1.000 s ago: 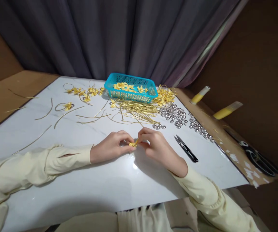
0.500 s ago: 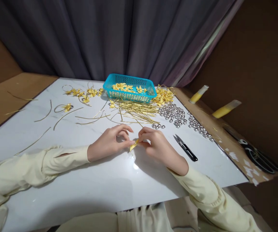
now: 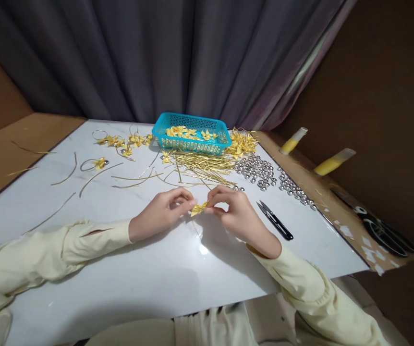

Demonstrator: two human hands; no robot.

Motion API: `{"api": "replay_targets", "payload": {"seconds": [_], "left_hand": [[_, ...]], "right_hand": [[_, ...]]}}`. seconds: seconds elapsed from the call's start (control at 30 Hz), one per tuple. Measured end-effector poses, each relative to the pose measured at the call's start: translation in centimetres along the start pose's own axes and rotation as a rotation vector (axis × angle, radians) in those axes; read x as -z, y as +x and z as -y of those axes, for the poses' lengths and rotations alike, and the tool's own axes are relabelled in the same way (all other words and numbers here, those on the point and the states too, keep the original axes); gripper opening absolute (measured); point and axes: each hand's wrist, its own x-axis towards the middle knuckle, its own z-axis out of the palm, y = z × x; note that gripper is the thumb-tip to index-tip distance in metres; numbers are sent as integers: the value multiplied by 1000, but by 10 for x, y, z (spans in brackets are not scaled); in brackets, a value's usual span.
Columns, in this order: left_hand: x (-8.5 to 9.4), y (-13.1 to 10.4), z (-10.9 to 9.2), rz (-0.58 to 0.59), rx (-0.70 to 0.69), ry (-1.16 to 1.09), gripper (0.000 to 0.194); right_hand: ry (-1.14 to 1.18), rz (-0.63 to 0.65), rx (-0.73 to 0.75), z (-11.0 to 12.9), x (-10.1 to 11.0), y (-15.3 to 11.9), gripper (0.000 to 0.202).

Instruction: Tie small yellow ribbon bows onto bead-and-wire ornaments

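Between my two hands, a small yellow ribbon flower (image 3: 199,209) is held just above the white board (image 3: 149,283). My left hand (image 3: 164,211) pinches its left side with thumb and fingertips. On the flower's right side, my right hand (image 3: 233,211) is closed in a pinch. A thin strand shows below the flower. Gold wire pieces (image 3: 203,166) lie beyond my hands. To the right are silver beads (image 3: 257,170) in a loose pile and black thread snips (image 3: 275,221).
A blue basket (image 3: 192,144) with yellow flowers stands at the back, beside a heap of yellow flowers (image 3: 243,142). Finished-looking flower loops (image 3: 99,164) and loose wires lie left. Large scissors (image 3: 383,233), paper scraps and two yellow tubes (image 3: 293,141) are at right.
My left fingertips have closed together on the flower's left side. The flower has turned and lies flatter between my hands, slightly higher.
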Motion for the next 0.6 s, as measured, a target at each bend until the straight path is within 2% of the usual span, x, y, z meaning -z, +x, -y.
{"api": "replay_targets", "payload": {"seconds": [0.17, 0.37, 0.6], "left_hand": [[-2, 0, 1, 69, -54, 153, 22], [-3, 2, 7, 179, -103, -4, 19], [-4, 2, 7, 163, -113, 48, 19]], "right_hand": [[21, 8, 5, -1, -2, 0, 20], [8, 15, 11, -2, -4, -1, 20], [-39, -4, 57, -3, -7, -2, 22]]}}
